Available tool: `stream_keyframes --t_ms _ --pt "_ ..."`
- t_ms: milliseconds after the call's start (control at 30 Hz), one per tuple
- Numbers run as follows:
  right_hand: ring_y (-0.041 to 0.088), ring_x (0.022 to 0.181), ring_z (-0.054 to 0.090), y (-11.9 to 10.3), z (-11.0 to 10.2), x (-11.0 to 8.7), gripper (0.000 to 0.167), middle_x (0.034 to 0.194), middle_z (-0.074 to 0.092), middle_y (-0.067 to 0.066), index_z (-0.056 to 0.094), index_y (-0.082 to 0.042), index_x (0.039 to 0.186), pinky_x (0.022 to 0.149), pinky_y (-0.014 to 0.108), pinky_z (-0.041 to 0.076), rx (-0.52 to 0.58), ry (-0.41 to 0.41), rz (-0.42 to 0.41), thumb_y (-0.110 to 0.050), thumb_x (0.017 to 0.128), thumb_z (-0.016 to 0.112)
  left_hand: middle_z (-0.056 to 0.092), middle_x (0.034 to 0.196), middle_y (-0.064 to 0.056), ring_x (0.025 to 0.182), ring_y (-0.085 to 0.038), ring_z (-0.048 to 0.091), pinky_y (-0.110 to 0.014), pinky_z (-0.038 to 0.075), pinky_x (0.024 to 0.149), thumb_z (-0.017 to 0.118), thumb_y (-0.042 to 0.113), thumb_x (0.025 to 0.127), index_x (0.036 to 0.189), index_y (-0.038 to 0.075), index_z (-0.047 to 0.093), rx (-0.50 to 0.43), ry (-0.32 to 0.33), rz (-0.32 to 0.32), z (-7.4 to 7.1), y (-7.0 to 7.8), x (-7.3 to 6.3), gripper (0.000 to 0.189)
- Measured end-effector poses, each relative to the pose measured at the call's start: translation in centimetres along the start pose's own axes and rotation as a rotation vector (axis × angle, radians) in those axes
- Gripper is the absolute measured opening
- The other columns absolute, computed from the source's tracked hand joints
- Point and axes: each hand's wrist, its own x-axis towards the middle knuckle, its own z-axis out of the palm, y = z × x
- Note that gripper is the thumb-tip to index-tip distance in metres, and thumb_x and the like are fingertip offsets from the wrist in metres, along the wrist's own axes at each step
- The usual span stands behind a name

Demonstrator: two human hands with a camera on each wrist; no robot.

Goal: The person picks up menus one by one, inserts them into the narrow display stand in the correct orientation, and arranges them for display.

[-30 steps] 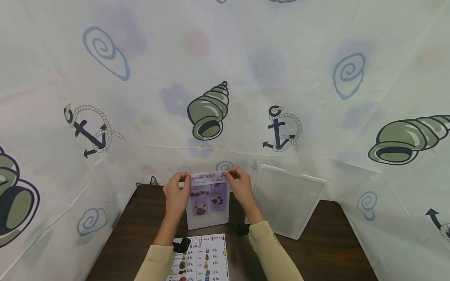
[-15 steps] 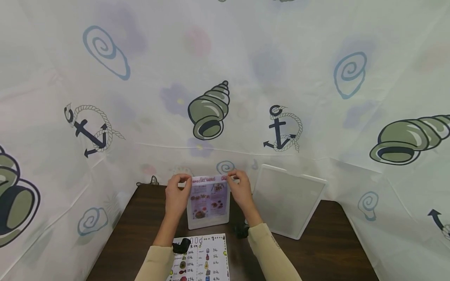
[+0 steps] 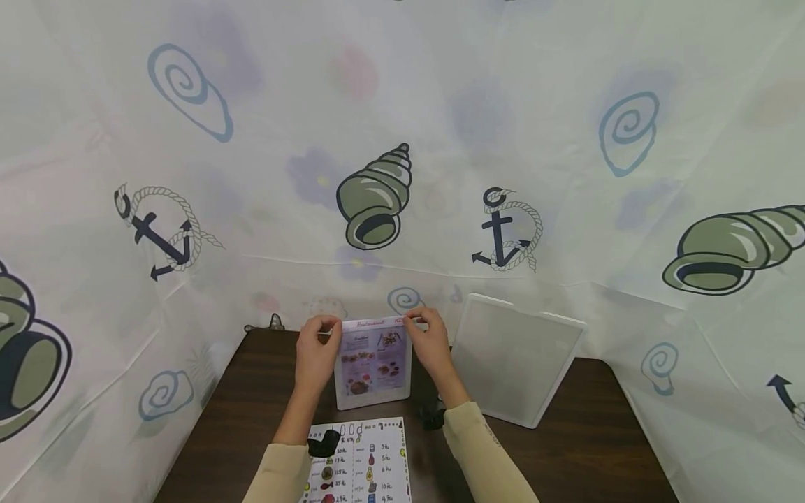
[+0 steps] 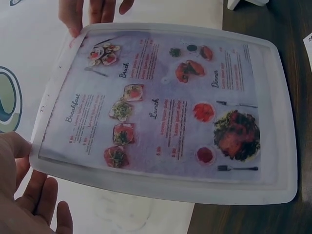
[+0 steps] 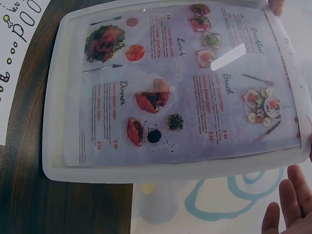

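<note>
A printed menu sheet [image 3: 375, 360] with food pictures sits inside a white-rimmed frame [image 3: 372, 402], which stands tilted on the dark table. A narrow strip of the sheet with red lettering shows above the frame's top edge in the head view. My left hand [image 3: 316, 355] pinches the top left corner, thumb against fingers. At the top right corner, my right hand [image 3: 431, 344] pinches in the same way. Glare crosses the menu's surface in the right wrist view, where part of my right hand [image 5: 295, 202] shows at the lower right.
A larger white-framed panel [image 3: 516, 363] leans against the patterned cloth [image 3: 440, 223] on the right. Nearer me, a hand-drawn price sheet [image 3: 377, 454] lies on the dark wooden table [image 3: 585, 447], partly behind my left wrist.
The menu sheet has slid down into the frame, so less of its heading shows above the edge. Both hands have lowered slightly with it. The frame has stayed in place.
</note>
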Motion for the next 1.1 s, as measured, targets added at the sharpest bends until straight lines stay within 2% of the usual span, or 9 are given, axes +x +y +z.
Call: stream_keyframes --t_ms 133,367,567,933,1100 --pt "0.033 0.116 0.062 0.10 -0.04 0.06 0.009 0.121 0.070 0.011 0.078 -0.011 0.105 0.090 0.042 0.052 -0.007 0.004 -0.007 -0.019 0.102 0.074 0.070 0.119 -0.015 0.113 -0.028 0.062 -0.039 0.049 0.094 0.071 0.016 0.105 0.112 0.004 0.075 0.007 -0.025 -0.021 -0.11 -0.15 -0.06 0.014" --pt "0.033 0.116 0.062 0.23 -0.13 0.28 0.012 0.122 0.069 0.011 0.078 -0.011 0.108 0.090 0.043 0.054 -0.013 0.002 -0.012 -0.020 0.103 0.074 0.070 0.118 -0.015 0.112 -0.028 0.063 -0.032 0.047 0.091 0.072 0.016 0.105 0.111 0.004 0.076 0.021 -0.036 -0.013 -0.20 -0.03 0.23 0.015" --pt "0.030 0.115 0.063 0.16 0.00 0.14 0.011 0.124 0.071 0.011 0.077 -0.011 0.108 0.091 0.042 0.055 -0.011 -0.015 0.002 -0.020 0.104 0.072 0.070 0.117 -0.014 0.109 -0.023 0.064 -0.022 0.048 0.086 0.072 0.015 0.104 0.111 0.003 0.076 0.020 -0.038 -0.029 -0.42 -0.15 0.15 0.014" --pt "0.032 0.113 0.064 0.07 0.20 -0.17 0.013 0.125 0.070 0.015 0.076 -0.008 0.110 0.088 0.040 0.056 0.012 -0.017 0.001 -0.018 0.104 0.071 0.070 0.115 -0.011 0.105 -0.019 0.062 -0.026 0.048 0.086 0.071 0.019 0.106 0.114 0.007 0.076 0.039 -0.050 -0.034 -0.60 -0.46 -0.08 0.015" --pt "0.028 0.113 0.064 0.08 0.06 -0.27 0.015 0.125 0.071 0.011 0.076 -0.010 0.114 0.090 0.039 0.054 0.021 -0.028 0.019 -0.020 0.106 0.068 0.070 0.113 -0.010 0.101 -0.015 0.061 -0.023 0.048 0.084 0.071 0.018 0.105 0.112 0.007 0.077 0.044 -0.046 -0.013 -0.59 -0.45 -0.05 0.014"
